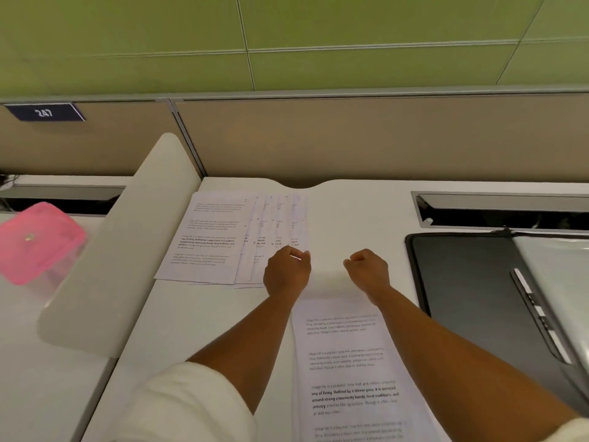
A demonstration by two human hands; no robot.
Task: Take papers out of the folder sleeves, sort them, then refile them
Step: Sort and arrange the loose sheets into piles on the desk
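Currently the sheet in hand (347,362) lies on the white desk (178,330) directly in front of you, its far edge lifted between both hands. Your left hand (287,271) pinches the far-left corner; your right hand (368,267) is curled at the far-right corner and appears to grip that edge, though the paper there is washed out and contact cannot be confirmed.

Treat the sheet as light, thin and limp. It probably sags and curls when held by one corner, and creases if pinched hard. Hold it at two corners or along one edge, with light pressure.

At least one further sheet lies under it; the count cannot be told. Expect smooth sheets to cling or slide together, so separate the top one before lifting.

Just beyond your left hand, the sorted papers (220,237) lie fanned and overlapping, numbered 1 to 5 along their top edges.

To your right, the black folder (462,282) lies open, with its clear sleeves (554,266) on the far side.

On the adjoining desk, beyond the divider (134,237), sits a pink-lidded box (38,240).
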